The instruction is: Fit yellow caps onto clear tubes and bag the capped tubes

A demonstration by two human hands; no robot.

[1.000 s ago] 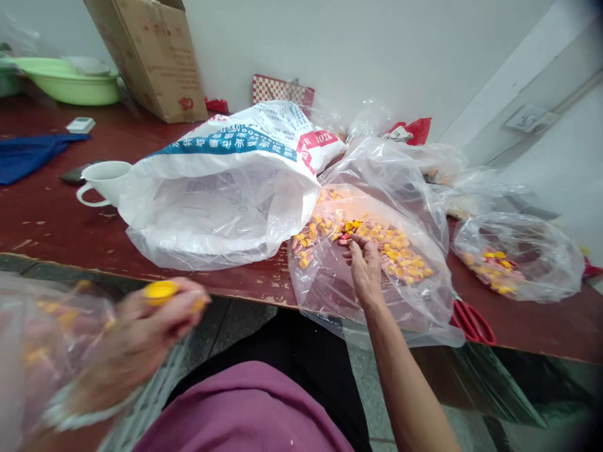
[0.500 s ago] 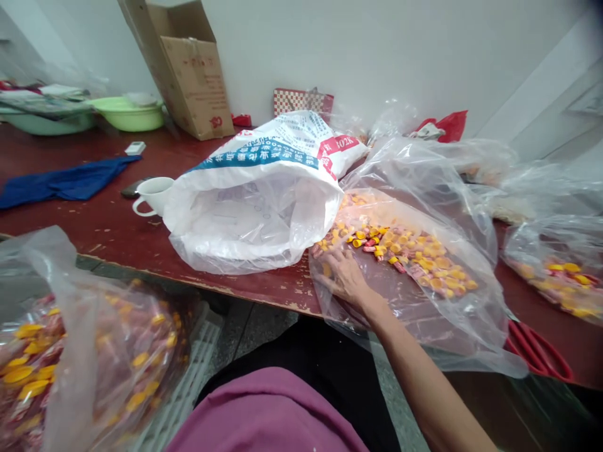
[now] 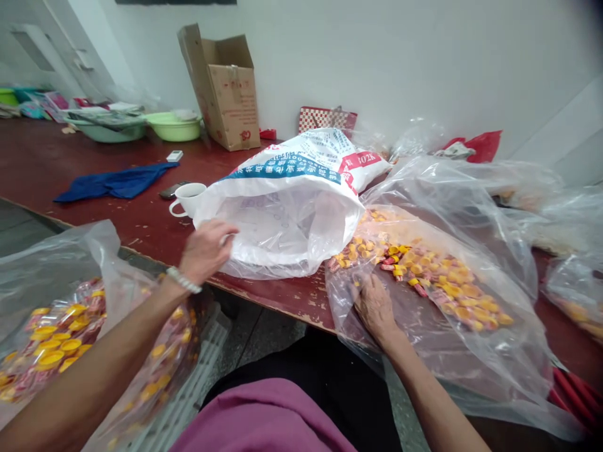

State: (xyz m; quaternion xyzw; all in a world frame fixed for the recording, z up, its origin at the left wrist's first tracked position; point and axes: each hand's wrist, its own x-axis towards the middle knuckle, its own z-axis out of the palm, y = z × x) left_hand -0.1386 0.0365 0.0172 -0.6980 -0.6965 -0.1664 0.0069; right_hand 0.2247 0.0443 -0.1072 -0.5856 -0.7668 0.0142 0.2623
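Note:
A white printed sack (image 3: 282, 169) lies on the dark red table with its mouth facing me. At the left edge of that mouth is my left hand (image 3: 207, 248), fingers bent together; what they hold, if anything, is too small to name. My right hand (image 3: 374, 304) rests at the near left part of a clear plastic bag (image 3: 471, 370), its fingers curled and partly hidden by the film. Small pieces with yellow caps and pink-red bodies (image 3: 452, 282) are spread in this bag. A second clear bag (image 3: 108, 251) of similar pieces stands at the lower left.
A white cup (image 3: 191, 198) stands left of the sack, beside a blue cloth (image 3: 117, 181). Behind are an open cardboard box (image 3: 233, 100) and a green basin (image 3: 174, 127). Red-handled scissors (image 3: 575, 392) lie at the right. The table edge (image 3: 282, 314) runs before me.
My left hand has come into view and reached the sack's mouth. My right hand stays at the clear bag, its fingers more curled. The view has shifted to the left.

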